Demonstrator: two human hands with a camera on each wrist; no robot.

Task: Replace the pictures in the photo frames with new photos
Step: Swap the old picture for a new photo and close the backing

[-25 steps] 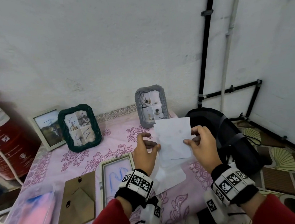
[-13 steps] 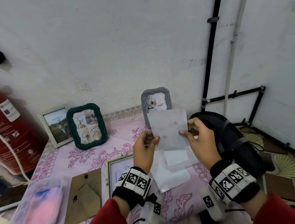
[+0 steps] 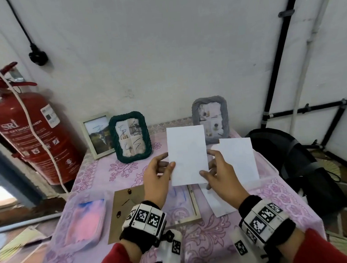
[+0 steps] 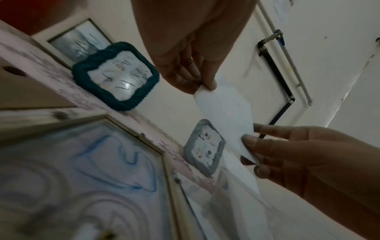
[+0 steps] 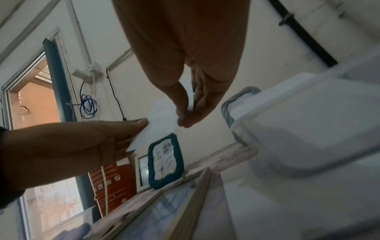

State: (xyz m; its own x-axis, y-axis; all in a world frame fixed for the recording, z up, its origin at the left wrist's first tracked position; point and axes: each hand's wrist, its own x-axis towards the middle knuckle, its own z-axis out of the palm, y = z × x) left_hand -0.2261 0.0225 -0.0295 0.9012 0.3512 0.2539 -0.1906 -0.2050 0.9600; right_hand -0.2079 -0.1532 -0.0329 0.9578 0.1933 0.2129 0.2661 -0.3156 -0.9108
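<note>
Left of the green rope frame (image 3: 130, 137) a white-edged frame (image 3: 97, 135) leans on the wall, and nearer than it a brown backing board (image 3: 124, 212) and an opened wooden frame (image 3: 192, 204) lie flat on the table (image 3: 277, 195). Right of the green frame, above the table, the left hand (image 3: 157, 179) has its grip pinched on the left edge of a blank white photo (image 3: 187, 155). The right hand (image 3: 221, 177) pinches that photo's right edge and holds a second white sheet (image 3: 240, 159), with a grey frame (image 3: 210, 119) standing behind.

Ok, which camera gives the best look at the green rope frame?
The head view: the green rope frame stands upright, whole and sharp, scribbled photo facing out. The left wrist view shows it whole but tilted and softer. The right wrist view shows it small and dim.
</note>
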